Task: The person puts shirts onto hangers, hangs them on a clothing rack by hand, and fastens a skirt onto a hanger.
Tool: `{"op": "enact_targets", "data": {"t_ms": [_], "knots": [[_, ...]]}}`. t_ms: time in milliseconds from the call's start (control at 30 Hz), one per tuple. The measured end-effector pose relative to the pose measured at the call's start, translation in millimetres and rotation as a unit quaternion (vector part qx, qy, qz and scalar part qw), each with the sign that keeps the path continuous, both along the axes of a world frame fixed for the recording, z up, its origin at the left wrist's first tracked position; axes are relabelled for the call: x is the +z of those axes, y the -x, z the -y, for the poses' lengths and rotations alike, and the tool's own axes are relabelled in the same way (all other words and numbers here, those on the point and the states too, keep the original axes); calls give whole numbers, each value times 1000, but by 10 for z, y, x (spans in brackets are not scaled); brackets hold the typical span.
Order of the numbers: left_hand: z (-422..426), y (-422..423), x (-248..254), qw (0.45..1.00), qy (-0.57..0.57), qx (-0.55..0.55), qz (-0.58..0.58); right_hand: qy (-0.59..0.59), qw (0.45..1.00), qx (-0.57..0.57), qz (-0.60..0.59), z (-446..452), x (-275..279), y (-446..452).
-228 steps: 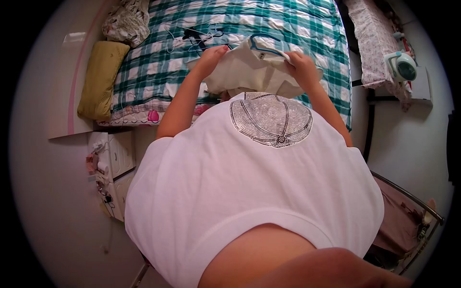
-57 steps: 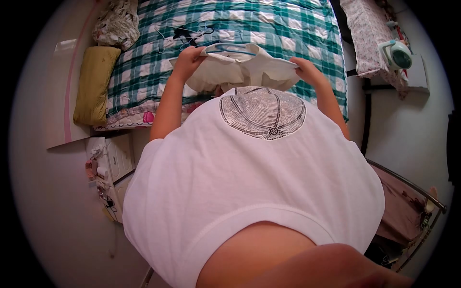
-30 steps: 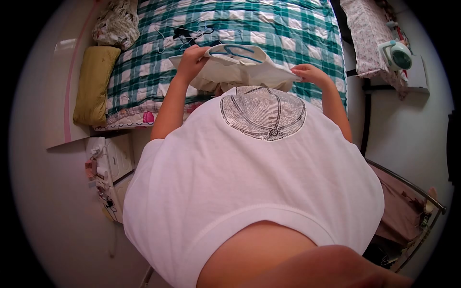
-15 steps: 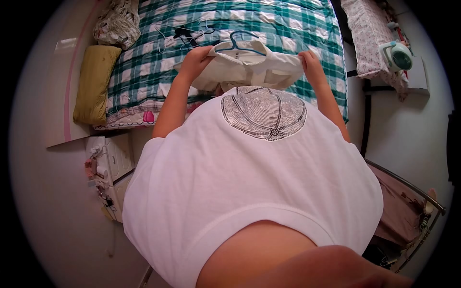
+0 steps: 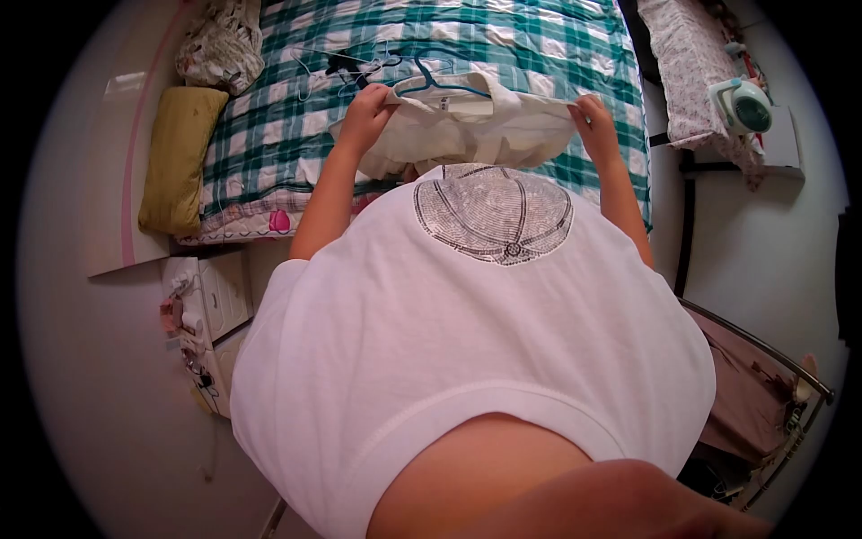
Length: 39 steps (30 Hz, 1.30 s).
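Observation:
A cream-white shirt (image 5: 426,135) is stretched between my two hands above the bed, its collar facing up and a small label visible inside the neck. A blue hanger (image 5: 428,83) sits in the neck opening, hook pointing away from me. My left hand (image 5: 365,119) is closed on the shirt's left shoulder, near the hanger's end. At the opposite shoulder, my right hand (image 5: 594,126) pinches the fabric between thumb and fingers. The lower part of the shirt is hidden behind my own white T-shirt.
A green-and-white checked quilt (image 5: 539,36) covers the bed. More hangers (image 5: 350,70) lie on it, beyond my left hand. An olive pillow (image 5: 182,160) and bunched patterned cloth (image 5: 220,45) are at the left. A small fan (image 5: 747,108) stands right; a white cabinet (image 5: 224,292) is at lower left.
My right hand has moved slightly right, pulling the shirt wider. The hanger has shifted a little left in the neck, and the collar opening looks wider. Both hands keep their grip.

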<state>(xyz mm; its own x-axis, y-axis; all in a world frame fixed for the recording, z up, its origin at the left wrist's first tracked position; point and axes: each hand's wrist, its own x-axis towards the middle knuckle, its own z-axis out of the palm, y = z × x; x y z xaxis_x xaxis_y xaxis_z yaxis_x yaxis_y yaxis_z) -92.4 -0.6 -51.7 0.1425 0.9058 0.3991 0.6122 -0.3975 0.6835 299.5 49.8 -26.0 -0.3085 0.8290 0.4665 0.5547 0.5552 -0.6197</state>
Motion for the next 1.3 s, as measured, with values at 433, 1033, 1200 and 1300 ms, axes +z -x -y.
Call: {"op": "enact_targets", "data": {"t_ms": [433, 1033, 1200, 1300], "knots": [[66, 70, 7, 995, 87, 19, 34, -73, 978, -193, 30, 68, 67, 54], [53, -39, 224, 992, 103, 55, 51, -203, 976, -36, 72, 102, 39, 357], [-84, -14, 102, 992, 81, 15, 96, 134, 989, 4, 61, 158, -80, 357], [-77, 19, 111, 995, 22, 65, 71, 146, 985, -31, 84, 99, -33, 247]]}}
